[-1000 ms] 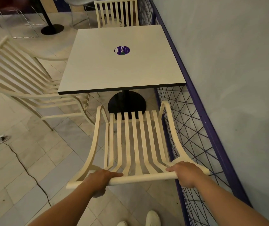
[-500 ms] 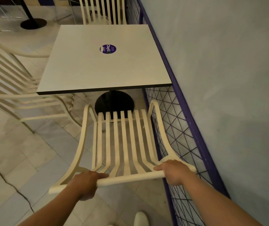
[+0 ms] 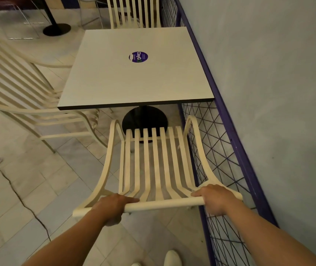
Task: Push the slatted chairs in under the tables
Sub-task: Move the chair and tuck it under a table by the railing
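1. A round purple sticker on the table reads "ClayG…".
2. The left hand and right hand, fingers curled, grip the chair by its top rail; the seat's front is near the table edge.

Cream slatted chair before table

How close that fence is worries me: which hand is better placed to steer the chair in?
Probably the left hand: it grips the top rail over open floor, while the right hand grips the end beside the mesh fence.
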A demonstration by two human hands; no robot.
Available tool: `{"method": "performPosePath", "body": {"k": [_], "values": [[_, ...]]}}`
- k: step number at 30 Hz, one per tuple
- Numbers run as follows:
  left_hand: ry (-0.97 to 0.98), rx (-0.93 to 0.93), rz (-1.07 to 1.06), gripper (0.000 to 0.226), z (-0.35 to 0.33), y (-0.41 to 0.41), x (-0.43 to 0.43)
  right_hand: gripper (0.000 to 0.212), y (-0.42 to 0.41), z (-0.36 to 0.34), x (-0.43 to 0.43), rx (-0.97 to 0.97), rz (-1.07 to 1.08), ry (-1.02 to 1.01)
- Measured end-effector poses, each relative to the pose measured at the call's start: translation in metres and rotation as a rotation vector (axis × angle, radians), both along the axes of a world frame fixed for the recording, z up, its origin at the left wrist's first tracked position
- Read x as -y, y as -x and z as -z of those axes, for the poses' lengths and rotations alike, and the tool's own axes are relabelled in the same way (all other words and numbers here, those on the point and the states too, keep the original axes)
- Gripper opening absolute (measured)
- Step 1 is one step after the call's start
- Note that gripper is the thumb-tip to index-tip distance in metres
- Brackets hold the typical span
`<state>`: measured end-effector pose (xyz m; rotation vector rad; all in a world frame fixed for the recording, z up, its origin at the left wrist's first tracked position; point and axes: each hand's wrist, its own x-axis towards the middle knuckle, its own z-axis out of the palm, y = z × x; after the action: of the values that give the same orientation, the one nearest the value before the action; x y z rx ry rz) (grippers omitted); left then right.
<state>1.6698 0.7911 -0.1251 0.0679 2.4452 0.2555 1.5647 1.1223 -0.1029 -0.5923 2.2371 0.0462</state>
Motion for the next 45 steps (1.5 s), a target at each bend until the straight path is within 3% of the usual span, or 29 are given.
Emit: {"method": "performPosePath", "body": {"k": [45], "values": [[0.015, 0.009, -0.039, 0.075, 0.006, 0.006, -0.001, 0.071, 0.004, 0.012, -0.005, -0.023, 0.003, 0.003]]}}
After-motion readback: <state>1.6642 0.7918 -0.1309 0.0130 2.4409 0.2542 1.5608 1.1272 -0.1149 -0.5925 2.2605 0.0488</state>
